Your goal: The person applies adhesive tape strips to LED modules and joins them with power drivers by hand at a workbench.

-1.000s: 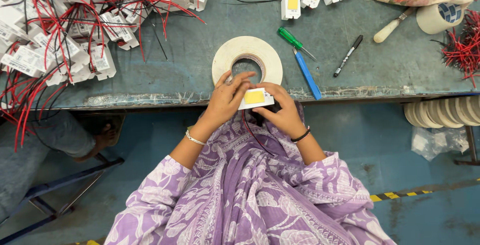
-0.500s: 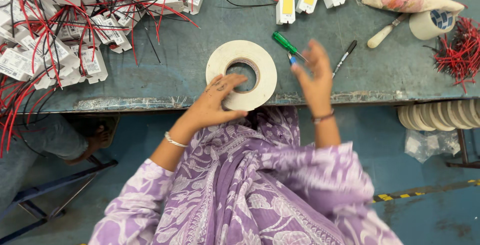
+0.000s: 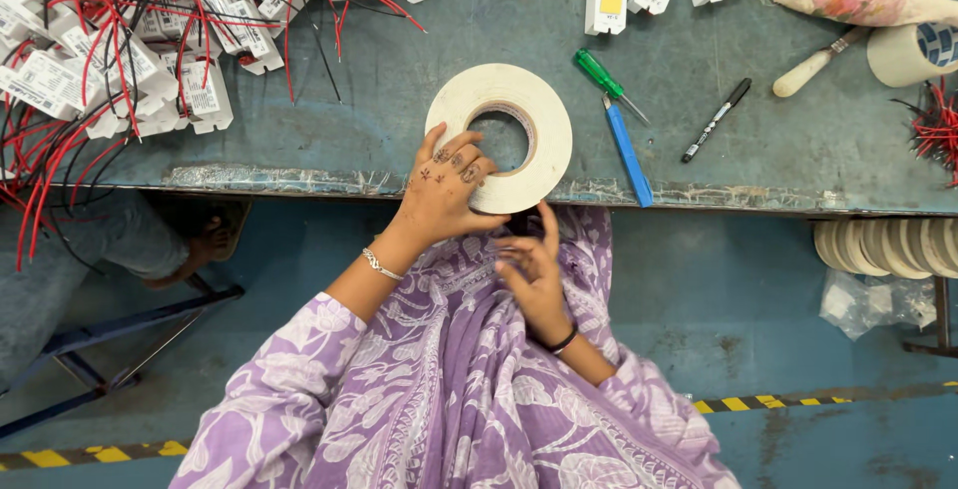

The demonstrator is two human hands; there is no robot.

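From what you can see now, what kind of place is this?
Probably a small electronics assembly workshop: a worn workbench holds piles of white modules with red wires, a green screwdriver and a large tape roll under the left hand.

Tape roll [image 3: 504,136] laid flat on table [image 3: 399,120] at its near edge; left hand [image 3: 446,192] rested on roll's near-left rim; right hand [image 3: 534,271] held below the edge, off the table; screwdriver [image 3: 609,84], cutter [image 3: 628,152] and marker [image 3: 716,121] set right of roll; wired modules [image 3: 130,45] heaped far left.
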